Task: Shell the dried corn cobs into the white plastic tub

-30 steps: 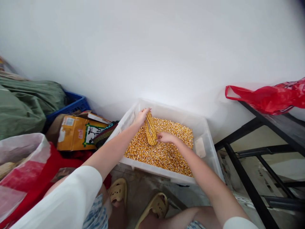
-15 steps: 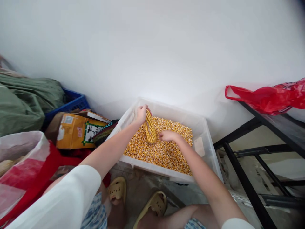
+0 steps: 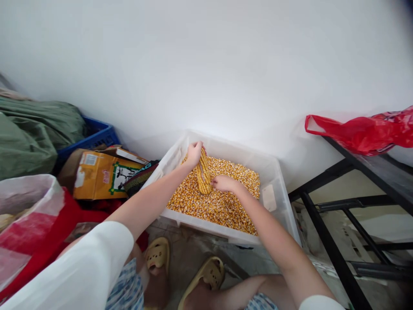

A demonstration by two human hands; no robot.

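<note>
My left hand (image 3: 195, 154) is closed around the upper end of a yellow corn cob (image 3: 203, 175), which tilts down over loose kernels. A dark furrow runs along the cob where kernels are gone. At the cob's lower right side is my right hand (image 3: 223, 183), its fingers curled together with the tips against or right beside the cob; whatever is between them is hidden. Below both hands, loose corn kernels (image 3: 232, 209) fill much of a translucent plastic bin (image 3: 272, 172).
A white wall (image 3: 206, 77) rises behind the bin. To the left are an orange cardboard box (image 3: 97, 176), a blue crate (image 3: 103, 134) and a red and white sack (image 3: 35, 228). A black metal frame (image 3: 325, 241) with a red plastic bag (image 3: 358, 133) stands right.
My right hand has moved slightly left, up to the cob's lower side. My left hand still grips the cob, which has barely moved. The view has shifted a little.
</note>
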